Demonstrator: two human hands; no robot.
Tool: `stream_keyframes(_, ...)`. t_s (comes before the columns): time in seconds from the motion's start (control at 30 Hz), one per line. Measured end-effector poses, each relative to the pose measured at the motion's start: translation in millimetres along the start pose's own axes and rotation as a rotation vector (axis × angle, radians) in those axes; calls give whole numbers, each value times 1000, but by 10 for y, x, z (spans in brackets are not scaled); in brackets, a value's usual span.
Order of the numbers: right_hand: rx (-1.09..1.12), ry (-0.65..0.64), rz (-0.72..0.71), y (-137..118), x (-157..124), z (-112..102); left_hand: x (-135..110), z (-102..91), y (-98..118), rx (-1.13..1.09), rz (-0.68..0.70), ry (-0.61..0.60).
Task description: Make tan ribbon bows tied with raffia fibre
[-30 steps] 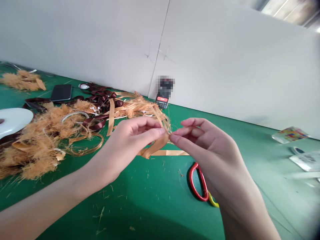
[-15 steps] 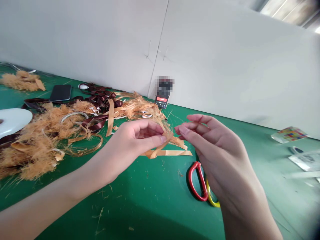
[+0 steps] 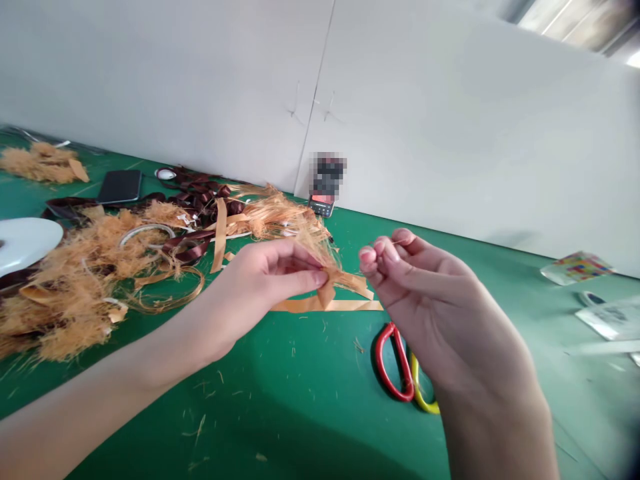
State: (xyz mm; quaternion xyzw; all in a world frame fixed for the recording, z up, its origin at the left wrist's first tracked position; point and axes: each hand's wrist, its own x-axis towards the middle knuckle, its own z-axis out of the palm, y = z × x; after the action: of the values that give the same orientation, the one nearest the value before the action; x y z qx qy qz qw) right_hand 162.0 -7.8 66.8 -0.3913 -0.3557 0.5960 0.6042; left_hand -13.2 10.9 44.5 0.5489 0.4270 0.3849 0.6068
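Pinched between my left hand's thumb and fingers is a tan ribbon whose edge is frayed into fine threads. My right hand is raised to the right of it with thumb and fingertips pressed together. A hair-thin strand may be in that pinch, too fine to make out. Below the ribbon, a flat strip of tan ribbon lies on the green table. Scissors with one red and one yellow handle lie partly under my right hand, their blades hidden.
To the left are heaps of frayed tan fibre, dark brown ribbon, a white spool and a dark flat device. A phone leans on the white partition. A colourful packet lies at right.
My right hand has drawn slightly right, away from the ribbon, its fingers curling tighter. My left hand has shifted slightly left, still pinching the ribbon, whose loose end now hangs differently.
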Motion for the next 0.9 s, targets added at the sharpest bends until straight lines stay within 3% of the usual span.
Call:
stream_keyframes(0.2,-43,-27,-53,-15,47,-73,3,-42,-26,67,-4,-1)
stream_keyframes(0.4,-173,-45,71,-65,26,-81,23,-104,-36,222,98,120)
stream_keyframes(0.6,-256,-174,173,-96,-31,-42,1,-78,20,339,172,193)
stream_keyframes(0.9,-395,-271,178,-97,-69,-11,23,-65,1,344,188,181)
